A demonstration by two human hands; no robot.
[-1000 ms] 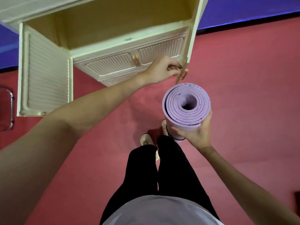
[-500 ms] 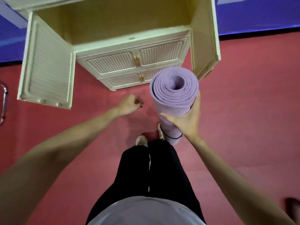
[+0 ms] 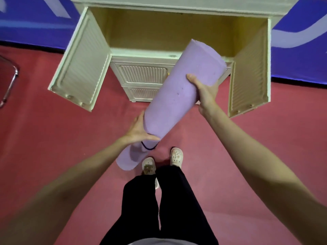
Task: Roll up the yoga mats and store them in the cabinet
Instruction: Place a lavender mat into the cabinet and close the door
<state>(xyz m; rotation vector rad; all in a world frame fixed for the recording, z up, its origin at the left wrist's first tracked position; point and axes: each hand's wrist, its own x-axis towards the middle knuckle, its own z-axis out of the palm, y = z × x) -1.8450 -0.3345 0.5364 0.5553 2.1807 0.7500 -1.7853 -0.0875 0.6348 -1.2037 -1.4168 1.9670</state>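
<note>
Hands hold the rolled yoga mat [image 3: 178, 96] at a slant in front of the open cabinet [image 3: 169, 29]. The left hand [image 3: 139, 129] wraps round the roll near its lower end, thumb lying across the front, fingers out of sight behind the foam. The right hand [image 3: 205, 91] grips the mat higher up from the right side, thumb pressed on the near face; its other fingers curl round the far side and are mostly hidden. Both forearms reach forward from the bottom corners of the view, bare to the frame edge.

The mat's upper end overlaps the cabinet's lower front edge; whether it touches the wood cannot be told. Its lower end hangs above the red floor [image 3: 53, 138], close to the left shoe [image 3: 149, 165]. A thin dark cord [image 3: 148, 147] loops round the roll just below the left hand.

The mat is lilac foam, matte and faintly pitted, rolled into a thick cylinder. The cabinet is cream, with ribbed panels on both open doors [image 3: 79, 71] and on the lower drawers [image 3: 143, 75]; its inside is plain yellowish board. A metal tube frame [image 3: 10, 82] is cut off at the left edge. The wall behind is blue with pale stripes.
</note>
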